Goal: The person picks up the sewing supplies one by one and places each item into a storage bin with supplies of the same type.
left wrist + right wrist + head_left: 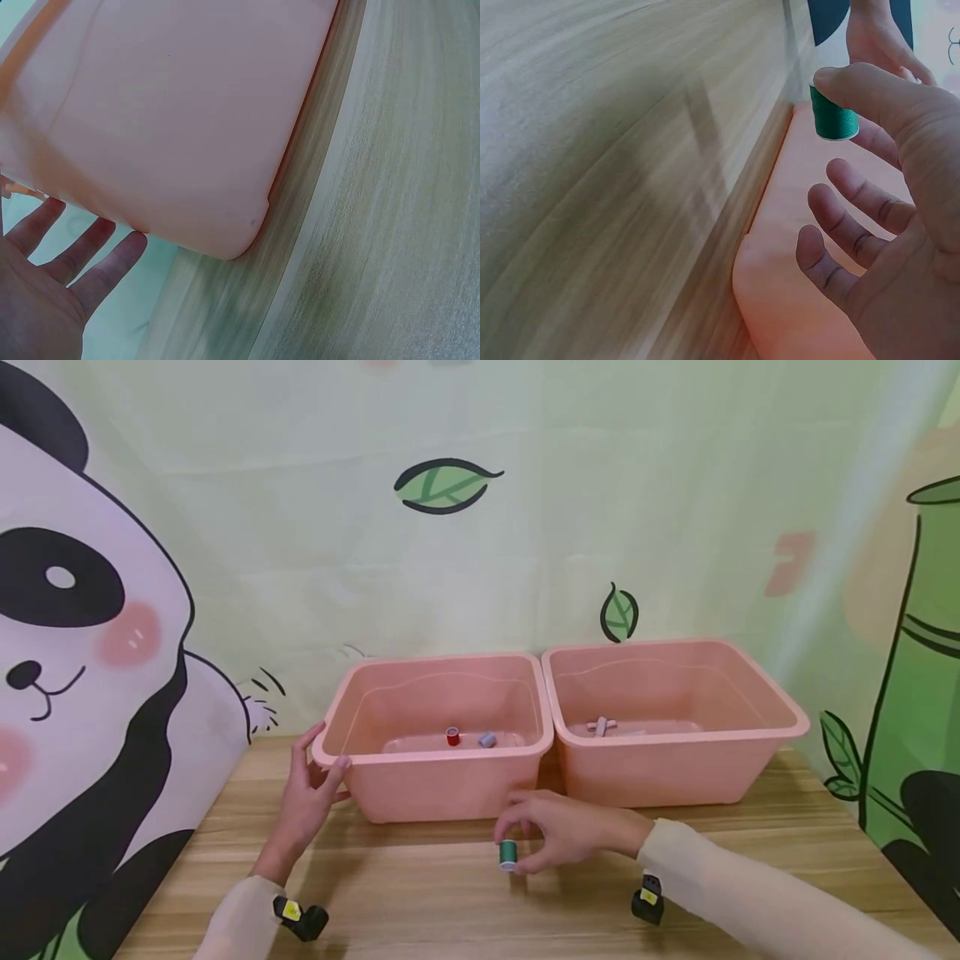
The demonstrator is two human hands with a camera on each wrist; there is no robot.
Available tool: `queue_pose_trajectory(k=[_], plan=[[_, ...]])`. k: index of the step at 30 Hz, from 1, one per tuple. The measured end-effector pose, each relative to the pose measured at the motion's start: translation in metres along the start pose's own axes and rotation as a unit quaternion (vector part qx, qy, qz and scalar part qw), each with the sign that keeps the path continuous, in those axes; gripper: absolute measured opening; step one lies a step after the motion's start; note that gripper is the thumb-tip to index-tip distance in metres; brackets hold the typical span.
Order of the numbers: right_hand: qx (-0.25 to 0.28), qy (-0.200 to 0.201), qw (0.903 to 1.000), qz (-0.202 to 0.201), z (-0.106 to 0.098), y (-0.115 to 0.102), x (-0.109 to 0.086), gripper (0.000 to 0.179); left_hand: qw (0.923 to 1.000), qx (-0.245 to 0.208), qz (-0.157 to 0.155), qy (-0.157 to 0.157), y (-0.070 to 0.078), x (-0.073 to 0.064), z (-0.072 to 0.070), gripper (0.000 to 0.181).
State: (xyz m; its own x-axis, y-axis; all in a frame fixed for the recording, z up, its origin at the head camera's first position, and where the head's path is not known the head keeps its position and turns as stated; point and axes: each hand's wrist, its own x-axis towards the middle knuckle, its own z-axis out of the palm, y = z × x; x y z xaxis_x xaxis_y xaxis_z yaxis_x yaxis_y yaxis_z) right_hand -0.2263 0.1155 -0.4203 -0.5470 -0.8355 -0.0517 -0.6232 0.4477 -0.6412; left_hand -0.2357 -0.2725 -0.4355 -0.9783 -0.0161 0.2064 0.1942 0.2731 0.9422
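Note:
My right hand point(566, 828) pinches a spool of green thread point(508, 855) between thumb and index finger, just above the table in front of the bins. In the right wrist view the other fingers are spread apart from the green spool point(834, 116). At the front left corner of the left pink bin point(442, 789), my left hand point(309, 793) holds the rim, thumb at the front and fingers along the side. Inside that bin lie a red thread spool point(452, 737) and a pale blue-grey spool point(487, 740).
A second pink bin point(660, 772) stands right beside the first, with several small pale pink pieces point(601, 726) on its floor. Both rest on a wood-grain table point(420, 893). Behind hangs a green cloth point(322, 527) printed with a panda and leaves.

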Motion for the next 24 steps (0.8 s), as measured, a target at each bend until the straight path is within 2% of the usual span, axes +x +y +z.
queue_pose_trajectory(k=[14, 24], plan=[[-0.018, -0.004, 0.9997, -0.015, -0.013, -0.016, -0.003, 0.028, 0.9999, 0.000, -0.013, 0.002, -0.001, 0.002, 0.001, 0.075], [-0.022, -0.001, 0.9994, -0.025, -0.023, -0.030, -0.008, 0.029, 1.0000, -0.007, 0.003, 0.003, -0.003, 0.001, 0.000, 0.073]])
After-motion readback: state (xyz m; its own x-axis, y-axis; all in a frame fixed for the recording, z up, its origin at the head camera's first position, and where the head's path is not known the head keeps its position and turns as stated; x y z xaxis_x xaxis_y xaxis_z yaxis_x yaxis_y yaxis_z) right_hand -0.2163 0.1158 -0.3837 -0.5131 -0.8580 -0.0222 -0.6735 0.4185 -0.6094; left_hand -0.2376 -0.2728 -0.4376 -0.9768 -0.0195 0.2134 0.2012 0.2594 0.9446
